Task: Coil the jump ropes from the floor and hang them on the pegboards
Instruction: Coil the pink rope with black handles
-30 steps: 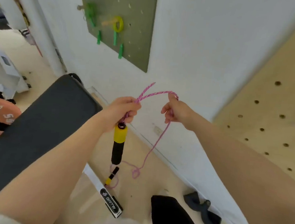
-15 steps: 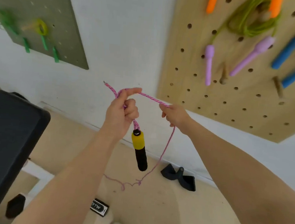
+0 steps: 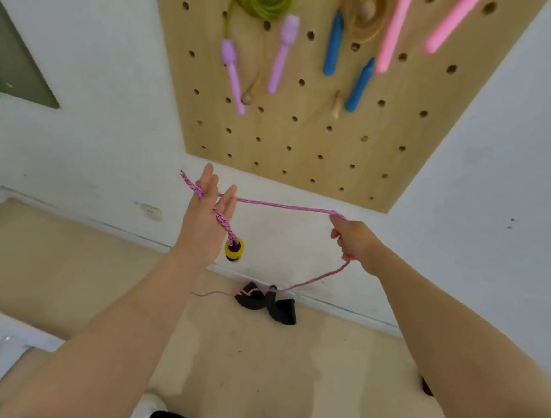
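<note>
rope: pink jump rope [image 3: 284,206] runs taut btwn both hands, tail trailing to floor [image 3: 66,258] at 6 o'clock.
L hand: left hand [image 3: 202,223] spread, rope draped across fingers, yellow handle [image 3: 234,249] dangling.
R hand: right hand [image 3: 355,240] pinching rope.
risk: loop may slip off flat fingers; tail could snag black straps [image 3: 268,305].
hidden: 2nd handle not seen; pegboard [image 3: 306,138] top cut off at 12.

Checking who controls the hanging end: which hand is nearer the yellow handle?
Left. The left hand is right beside the yellow handle, which dangles by its palm on the rope. The right hand grips the rope well off to the side.
</note>
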Available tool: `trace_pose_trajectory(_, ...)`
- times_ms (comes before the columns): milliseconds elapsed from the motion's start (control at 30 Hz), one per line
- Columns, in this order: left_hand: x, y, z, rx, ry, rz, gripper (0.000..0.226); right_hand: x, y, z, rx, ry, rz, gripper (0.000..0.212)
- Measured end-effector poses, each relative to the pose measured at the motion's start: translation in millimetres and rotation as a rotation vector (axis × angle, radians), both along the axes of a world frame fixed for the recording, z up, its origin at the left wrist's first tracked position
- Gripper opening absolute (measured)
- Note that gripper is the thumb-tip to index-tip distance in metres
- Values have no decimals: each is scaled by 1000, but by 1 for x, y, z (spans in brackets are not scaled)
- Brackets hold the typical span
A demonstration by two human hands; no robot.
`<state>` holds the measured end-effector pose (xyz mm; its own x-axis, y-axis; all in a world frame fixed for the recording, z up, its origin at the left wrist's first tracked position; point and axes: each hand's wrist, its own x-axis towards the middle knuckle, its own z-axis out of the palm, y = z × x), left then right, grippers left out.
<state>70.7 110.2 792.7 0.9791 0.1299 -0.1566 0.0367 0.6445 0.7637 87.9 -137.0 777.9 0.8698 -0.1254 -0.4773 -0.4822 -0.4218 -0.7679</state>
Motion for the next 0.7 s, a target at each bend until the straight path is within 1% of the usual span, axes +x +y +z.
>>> trace_pose_trajectory(67, -8, -29, -8, 64, 9, 55, 46, -17, -24, 4, -102, -23, 136, 35)
trace_pose_trajectory(100, -11, -42, -11, 108, 32, 89, 46, -27, -36, 6, -109, -27, 193, 30)
trace_pose_trajectory(133, -14, -52, -13, 152, 66, 113, 44, -37, -50, 9, -88, -25, 227, 26)
trace_pose_trajectory(200, -16, -70, -19, 226, 137, 131, 40, -56, -79, 13, -8, -42, 259, 25)
trace_pose_trajectory(267, -16, -85, -25, 289, 156, 128, 38, -73, -106, 20, 124, -66, 279, 31)
trace_pose_trajectory(333, -20, -102, -28, 411, 168, 95, 37, -87, -131, 25, 332, -102, 224, 35)
trace_pose_trajectory(400, -25, -119, -31, 510, 153, 17, 37, -97, -150, 32, 549, -130, 140, 25)
trace_pose_trajectory(433, -27, -128, -31, 523, 139, -57, 37, -101, -156, 35, 587, -139, 130, 18)
trace_pose_trajectory(467, -29, -138, -29, 512, 125, -162, 36, -102, -159, 38, 532, -141, 160, 16)
trace_pose_trajectory(500, -32, -150, -24, 486, 112, -288, 33, -104, -158, 42, 380, -141, 234, 18)
trace_pose_trajectory(567, -42, -173, -7, 468, 66, -537, 26, -106, -143, 52, 8, -142, 447, 20)
trace_pose_trajectory(600, -48, -183, 2, 483, 38, -643, 24, -105, -133, 56, -101, -150, 533, 18)
trace_pose_trajectory(633, -54, -191, 9, 508, 21, -724, 24, -103, -122, 58, -152, -171, 581, 17)
trace_pose_trajectory(700, -63, -199, 16, 545, 16, -782, 27, -96, -105, 60, -187, -261, 587, 18)
